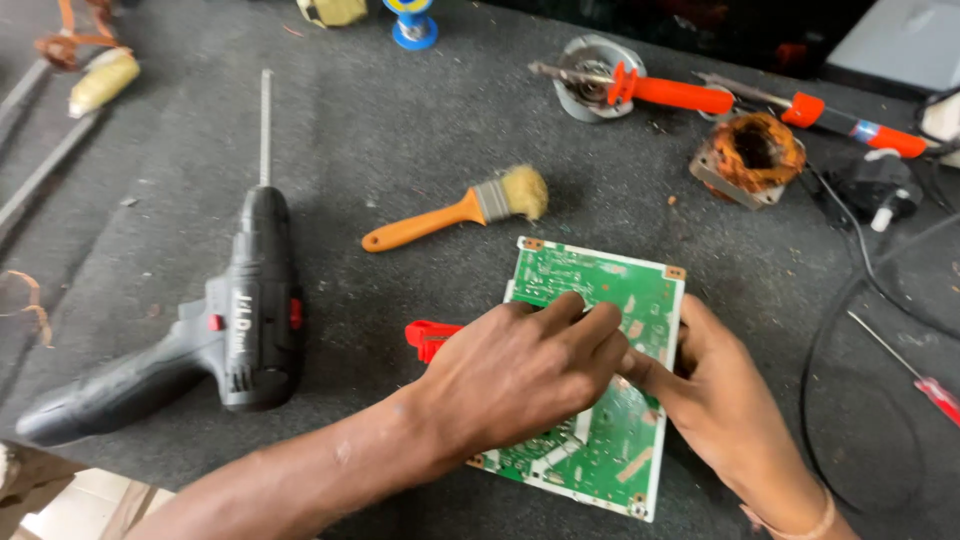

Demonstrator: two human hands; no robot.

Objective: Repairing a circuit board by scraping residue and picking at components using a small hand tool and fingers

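A green circuit board (600,280) lies flat on the dark grey bench mat (400,130), solder side up. My left hand (520,375) rests on top of the board's middle, fingers curled and pressing on it. My right hand (725,400) grips the board's right edge, thumb on its top face. A red tool tip (428,335) pokes out from under my left hand at the board's left edge; whether the hand holds it is hidden.
A black cordless drill (235,330) with a long bit lies to the left. An orange-handled brush (460,210) sits behind the board. Orange-handled tools (670,93), a copper-wound coil (755,150), a black cable (850,300) and a red screwdriver (935,395) lie at the right.
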